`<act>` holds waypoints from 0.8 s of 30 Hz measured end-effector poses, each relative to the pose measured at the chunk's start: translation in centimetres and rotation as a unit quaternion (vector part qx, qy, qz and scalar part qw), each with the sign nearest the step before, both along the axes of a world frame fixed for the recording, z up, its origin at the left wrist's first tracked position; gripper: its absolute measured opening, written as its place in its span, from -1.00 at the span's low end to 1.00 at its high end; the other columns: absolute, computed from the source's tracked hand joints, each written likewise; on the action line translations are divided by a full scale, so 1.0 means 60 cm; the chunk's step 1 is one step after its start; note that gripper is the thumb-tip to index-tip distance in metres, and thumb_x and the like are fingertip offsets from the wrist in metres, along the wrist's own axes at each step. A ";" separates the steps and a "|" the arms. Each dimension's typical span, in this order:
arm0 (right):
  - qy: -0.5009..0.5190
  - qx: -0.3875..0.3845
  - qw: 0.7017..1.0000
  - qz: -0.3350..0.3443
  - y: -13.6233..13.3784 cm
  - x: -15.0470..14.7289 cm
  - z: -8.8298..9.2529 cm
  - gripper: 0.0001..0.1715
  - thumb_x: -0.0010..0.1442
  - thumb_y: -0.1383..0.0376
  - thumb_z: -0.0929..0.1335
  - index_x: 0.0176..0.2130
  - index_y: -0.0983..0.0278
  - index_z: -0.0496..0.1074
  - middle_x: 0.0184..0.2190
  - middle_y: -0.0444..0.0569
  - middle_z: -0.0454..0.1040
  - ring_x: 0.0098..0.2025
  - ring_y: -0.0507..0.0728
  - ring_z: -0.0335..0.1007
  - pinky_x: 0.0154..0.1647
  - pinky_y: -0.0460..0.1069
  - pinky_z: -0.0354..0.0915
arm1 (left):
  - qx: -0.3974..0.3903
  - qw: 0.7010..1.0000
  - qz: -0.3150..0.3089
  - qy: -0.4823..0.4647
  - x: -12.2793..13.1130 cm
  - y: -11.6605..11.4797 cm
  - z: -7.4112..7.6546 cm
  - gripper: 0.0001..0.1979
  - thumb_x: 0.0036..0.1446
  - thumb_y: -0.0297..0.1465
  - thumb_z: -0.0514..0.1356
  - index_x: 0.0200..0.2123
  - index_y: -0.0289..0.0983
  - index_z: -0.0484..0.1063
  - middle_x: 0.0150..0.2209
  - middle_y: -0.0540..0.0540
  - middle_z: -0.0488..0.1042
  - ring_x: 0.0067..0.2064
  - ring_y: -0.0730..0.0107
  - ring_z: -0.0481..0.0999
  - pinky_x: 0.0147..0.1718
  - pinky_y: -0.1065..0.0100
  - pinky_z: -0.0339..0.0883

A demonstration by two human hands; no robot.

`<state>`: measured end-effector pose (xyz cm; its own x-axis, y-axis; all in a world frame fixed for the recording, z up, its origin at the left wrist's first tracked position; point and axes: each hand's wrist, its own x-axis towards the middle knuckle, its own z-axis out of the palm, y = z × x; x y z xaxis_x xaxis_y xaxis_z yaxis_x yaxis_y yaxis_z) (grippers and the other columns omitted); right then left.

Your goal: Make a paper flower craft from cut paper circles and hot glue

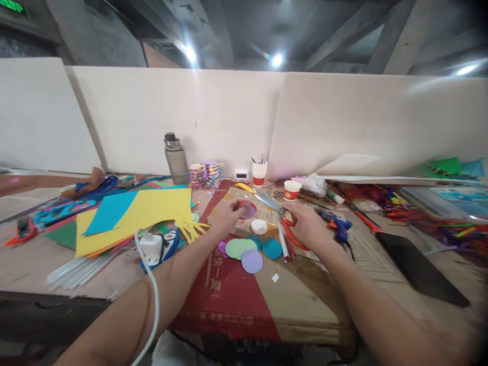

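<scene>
My left hand [226,217] pinches a round purple disc [250,210] with red at its edge, above the cardboard. Orange-handled scissors [270,201] are in my right hand [305,226], its fingers closed at the handles. Their blades point away and to the left, towards the disc. Between my hands stands a small white cup-like piece [260,226]. Nearer to me lie green paper circles [240,248], a lavender circle [252,261] and a teal circle [272,248]. A white and red marker [283,243] lies beside the scissors handles.
Yellow paper [152,209] and a blue hot glue gun [337,226] flank the cardboard [305,300]. Behind are a bottle [176,160], a red-and-white paper cup [260,174] and another cup [292,190]. A black phone-like slab [421,267] lies right; a white cable [155,310] crosses my left forearm.
</scene>
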<state>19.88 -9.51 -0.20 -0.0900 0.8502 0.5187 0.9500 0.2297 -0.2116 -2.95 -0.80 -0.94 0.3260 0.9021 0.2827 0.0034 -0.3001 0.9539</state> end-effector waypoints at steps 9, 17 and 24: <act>-0.159 -0.079 0.981 -0.074 -0.012 -0.007 0.016 -0.41 0.18 0.25 0.27 0.20 0.08 0.37 -0.09 -0.01 0.59 -0.17 0.22 0.54 -0.34 -0.03 0.27 | 0.004 1.000 0.026 0.012 -0.006 0.000 0.007 -0.71 0.01 -0.22 0.26 -0.24 -0.28 0.52 -0.30 -0.06 0.55 -0.29 0.36 0.49 -0.29 0.38 0.34; -0.183 -0.083 0.977 -0.065 -0.006 0.001 0.010 -0.41 0.16 0.26 0.28 0.19 0.07 0.38 -0.07 0.00 0.58 -0.19 0.19 0.53 -0.37 -0.04 0.24 | 0.013 0.999 0.034 0.015 -0.007 0.000 0.005 -0.73 0.00 -0.25 0.28 -0.25 -0.27 0.55 -0.28 -0.07 0.57 -0.26 0.32 0.50 -0.25 0.37 0.32; -0.196 -0.089 0.974 -0.070 -0.009 -0.001 0.012 -0.42 0.20 0.25 0.24 0.20 0.08 0.37 -0.05 0.02 0.58 -0.22 0.20 0.53 -0.37 -0.02 0.24 | -0.010 1.000 0.001 -0.006 -0.008 0.002 0.002 -0.68 -0.02 -0.20 0.32 -0.23 -0.28 0.56 -0.26 -0.07 0.57 -0.24 0.34 0.48 -0.22 0.38 0.29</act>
<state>19.80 -10.02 0.51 -0.1280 0.9418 0.3109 0.9852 0.0846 0.1493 -3.43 -0.66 -0.81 0.3208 0.9084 0.2680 -0.0067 -0.2807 0.9598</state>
